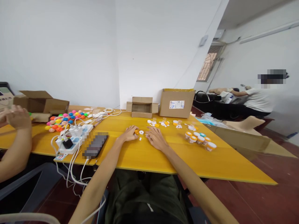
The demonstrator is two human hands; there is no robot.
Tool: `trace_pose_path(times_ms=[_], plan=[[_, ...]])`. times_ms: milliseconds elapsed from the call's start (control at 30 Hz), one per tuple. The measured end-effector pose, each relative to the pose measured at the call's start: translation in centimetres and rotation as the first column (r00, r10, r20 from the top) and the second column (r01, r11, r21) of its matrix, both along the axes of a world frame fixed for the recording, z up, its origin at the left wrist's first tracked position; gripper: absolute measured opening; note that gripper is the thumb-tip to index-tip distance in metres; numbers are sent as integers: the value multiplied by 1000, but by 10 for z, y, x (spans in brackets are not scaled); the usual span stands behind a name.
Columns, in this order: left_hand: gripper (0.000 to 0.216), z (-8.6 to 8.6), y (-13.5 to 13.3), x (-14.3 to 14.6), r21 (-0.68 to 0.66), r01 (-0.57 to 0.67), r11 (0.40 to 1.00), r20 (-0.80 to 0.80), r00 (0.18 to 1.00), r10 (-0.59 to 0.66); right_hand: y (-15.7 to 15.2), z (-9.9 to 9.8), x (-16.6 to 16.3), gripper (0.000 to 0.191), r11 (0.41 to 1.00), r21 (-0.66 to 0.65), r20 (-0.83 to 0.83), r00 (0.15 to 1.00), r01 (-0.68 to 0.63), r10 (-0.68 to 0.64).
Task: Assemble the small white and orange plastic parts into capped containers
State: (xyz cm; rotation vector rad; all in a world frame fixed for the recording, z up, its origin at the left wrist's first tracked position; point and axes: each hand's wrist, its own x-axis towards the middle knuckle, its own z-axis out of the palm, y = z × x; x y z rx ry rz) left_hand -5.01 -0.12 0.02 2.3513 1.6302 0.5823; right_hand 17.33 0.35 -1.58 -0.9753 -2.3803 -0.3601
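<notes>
Flanking a white disc: left hand by an orange cap, right hand opposite; I cannot tell either grip.

Both bare, sleeveless forearms, the left and the right, stretch forward and converge ahead of the body. The left hand turns inward, back up, fingers bent. The right hand lies back up, fingers angled forward and leftward. The hands are near each other, not touching; fingertip grip is too small to tell.
</notes>
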Motion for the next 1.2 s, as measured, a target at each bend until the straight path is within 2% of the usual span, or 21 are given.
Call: trace_pose_path(times_ms=[167, 300, 500, 700, 833, 967, 1067, 1200], plan=[[40, 2, -3, -7, 7, 9, 1000, 7, 1000, -9, 4, 2, -20, 24, 1000, -1, 1, 1000, 19, -19], [40, -1, -2, -6, 28, 13, 1000, 16, 1000, -13, 10, 6, -36, 20, 996, -60, -34, 997, 69, -71], [41, -5, 0, -9, 71, 16, 997, 62, 998, -21, 17, 10, -41, 14, 990, -119, -9, 997, 77, -78], [20, 4, -7, -8, 164, 34, 986, 46, 998, -42, 18, 10, -43, 15, 990, -119, -31, 996, 79, -83], [4, 9, -9, -7, 235, 83, 968, -24, 997, -80, 14, 13, -41, 14, 993, -108, -98, 994, 41, -52], [11, 9, -8, -7, 228, 96, 969, -56, 995, -86, 3, 12, -29, 12, 996, -84, -160, 987, -8, -5], [13, 10, -7, -6, 219, 83, 972, -27, 997, -79, -10, 6, -15, 12, 994, -87, -165, 985, -59, 44], [12, 12, -6, 3, 270, 64, 961, 52, 995, -81, -25, -4, -1, 11, 990, -134, -145, 989, -47, 27]])
